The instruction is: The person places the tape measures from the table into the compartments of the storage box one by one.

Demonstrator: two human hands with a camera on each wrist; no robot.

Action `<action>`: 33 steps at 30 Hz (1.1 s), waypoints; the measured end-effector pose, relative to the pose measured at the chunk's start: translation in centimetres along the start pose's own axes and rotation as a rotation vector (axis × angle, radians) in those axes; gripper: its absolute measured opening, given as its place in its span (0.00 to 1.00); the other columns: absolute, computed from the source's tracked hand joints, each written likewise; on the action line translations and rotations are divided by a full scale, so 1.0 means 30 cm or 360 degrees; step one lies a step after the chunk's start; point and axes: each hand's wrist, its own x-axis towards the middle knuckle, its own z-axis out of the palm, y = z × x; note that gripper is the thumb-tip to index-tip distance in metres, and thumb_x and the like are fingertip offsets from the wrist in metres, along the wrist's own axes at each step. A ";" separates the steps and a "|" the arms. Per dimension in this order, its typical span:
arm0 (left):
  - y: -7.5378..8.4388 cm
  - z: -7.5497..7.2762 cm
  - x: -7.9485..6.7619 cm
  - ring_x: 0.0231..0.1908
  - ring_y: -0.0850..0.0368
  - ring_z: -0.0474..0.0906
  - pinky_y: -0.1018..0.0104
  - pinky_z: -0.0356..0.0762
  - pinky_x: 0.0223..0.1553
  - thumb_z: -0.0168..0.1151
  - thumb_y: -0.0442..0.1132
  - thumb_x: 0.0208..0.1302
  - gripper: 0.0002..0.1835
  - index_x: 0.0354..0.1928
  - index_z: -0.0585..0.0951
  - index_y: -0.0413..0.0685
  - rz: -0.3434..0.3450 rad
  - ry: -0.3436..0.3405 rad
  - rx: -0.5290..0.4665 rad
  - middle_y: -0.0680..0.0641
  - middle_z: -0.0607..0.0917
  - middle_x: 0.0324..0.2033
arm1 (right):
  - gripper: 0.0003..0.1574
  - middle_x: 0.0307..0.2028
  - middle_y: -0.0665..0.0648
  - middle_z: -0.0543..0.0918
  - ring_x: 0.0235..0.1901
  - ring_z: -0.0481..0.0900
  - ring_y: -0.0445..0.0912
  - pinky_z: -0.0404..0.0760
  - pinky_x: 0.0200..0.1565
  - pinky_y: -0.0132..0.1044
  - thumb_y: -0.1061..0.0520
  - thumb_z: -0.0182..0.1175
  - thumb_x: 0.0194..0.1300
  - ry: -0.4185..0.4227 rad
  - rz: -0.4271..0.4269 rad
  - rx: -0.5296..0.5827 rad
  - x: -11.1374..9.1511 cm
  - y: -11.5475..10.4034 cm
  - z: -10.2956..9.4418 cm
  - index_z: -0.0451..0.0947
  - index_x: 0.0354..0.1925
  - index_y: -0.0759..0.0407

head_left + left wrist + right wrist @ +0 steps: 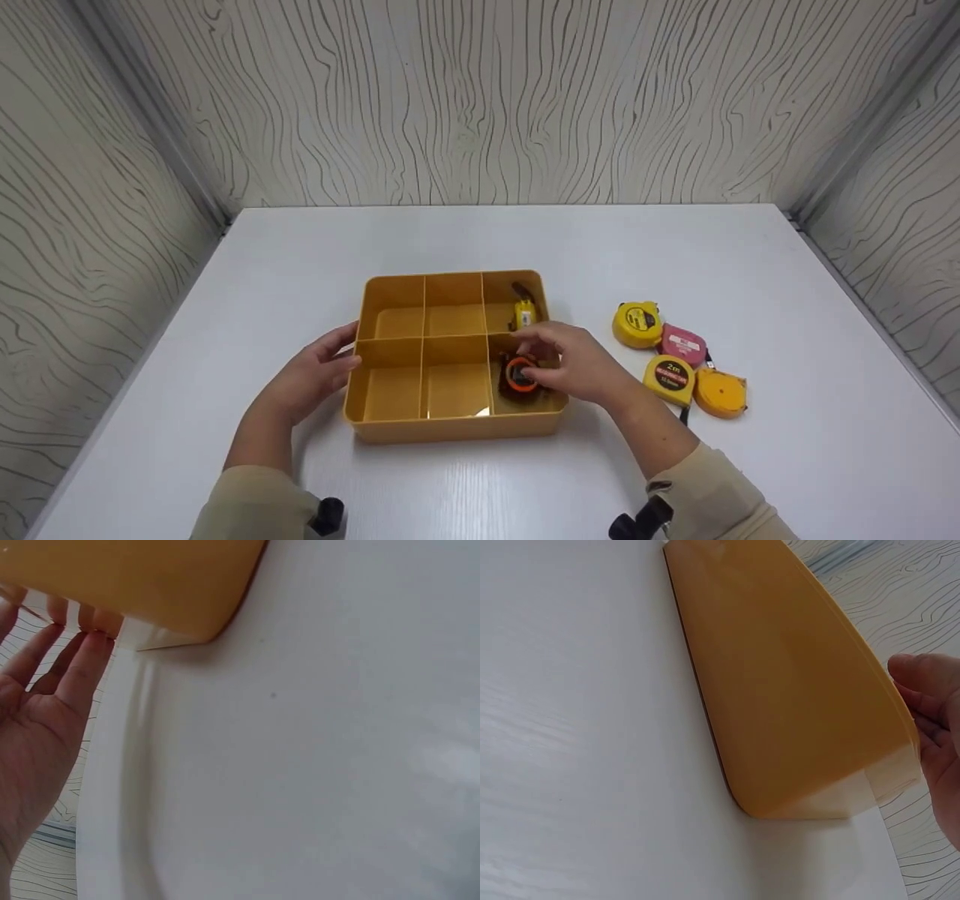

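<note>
A yellow-orange box [457, 429] with six compartments sits on the table. My left hand [311, 375] rests against its left wall, fingers extended; the left wrist view shows those fingertips touching the wall. In the front right compartment is a black tape measure [520, 374] with an orange ring. My right hand [581, 364] reaches over the right rim and holds this tape measure between thumb and curled fingers. A small yellow tape measure [524, 313] stands in the back right compartment. In the right wrist view the box wall hides the held tape measure.
Right of the box lie a yellow tape measure [637, 325], a pink one [683, 345], a yellow one with a dark label [669, 380] and an orange-yellow one [721, 393], close together. Patterned panels [480, 105] enclose the white table [420, 240].
</note>
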 end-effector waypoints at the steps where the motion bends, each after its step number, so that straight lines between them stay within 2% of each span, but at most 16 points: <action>1: 0.001 0.000 0.000 0.62 0.58 0.62 0.55 0.64 0.60 0.66 0.48 0.53 0.35 0.64 0.64 0.68 -0.0009 0.0004 0.0001 0.60 0.63 0.64 | 0.26 0.39 0.54 0.79 0.42 0.77 0.50 0.78 0.46 0.44 0.57 0.65 0.55 0.0006 0.0007 0.0012 0.000 0.000 0.000 0.73 0.53 0.56; 10: 0.001 0.002 0.001 0.62 0.58 0.62 0.54 0.64 0.60 0.66 0.49 0.53 0.34 0.63 0.64 0.70 -0.0030 0.0017 0.0029 0.61 0.63 0.63 | 0.26 0.42 0.55 0.79 0.45 0.77 0.50 0.76 0.50 0.45 0.55 0.65 0.56 0.0020 0.0067 0.0135 0.000 0.005 -0.005 0.73 0.54 0.54; 17: -0.006 -0.001 0.005 0.62 0.58 0.63 0.57 0.65 0.59 0.63 0.43 0.57 0.33 0.65 0.64 0.65 0.0015 -0.0006 -0.0058 0.57 0.63 0.64 | 0.26 0.46 0.56 0.79 0.48 0.77 0.49 0.75 0.52 0.46 0.55 0.66 0.55 0.0019 0.0040 0.0211 0.001 0.007 -0.012 0.73 0.53 0.56; 21: -0.004 -0.002 0.003 0.62 0.57 0.63 0.56 0.65 0.60 0.63 0.43 0.57 0.33 0.65 0.63 0.64 0.0028 -0.0014 -0.0055 0.56 0.62 0.65 | 0.27 0.48 0.53 0.77 0.50 0.75 0.45 0.73 0.55 0.44 0.54 0.66 0.54 0.0052 0.0019 0.0199 0.000 0.000 -0.022 0.73 0.53 0.52; 28: 0.000 -0.001 -0.002 0.63 0.57 0.61 0.56 0.63 0.60 0.63 0.43 0.57 0.33 0.65 0.63 0.62 0.0041 -0.0039 -0.0078 0.56 0.61 0.65 | 0.27 0.49 0.55 0.76 0.53 0.74 0.47 0.69 0.58 0.44 0.60 0.66 0.53 0.0138 -0.0032 0.0269 -0.003 0.001 -0.043 0.73 0.53 0.52; 33: -0.002 -0.002 0.001 0.62 0.57 0.62 0.56 0.64 0.60 0.63 0.43 0.57 0.33 0.65 0.63 0.62 0.0040 -0.0038 -0.0084 0.57 0.62 0.65 | 0.26 0.49 0.53 0.76 0.53 0.73 0.42 0.68 0.59 0.40 0.55 0.66 0.54 0.0177 0.0018 0.0249 -0.010 0.005 -0.068 0.74 0.53 0.52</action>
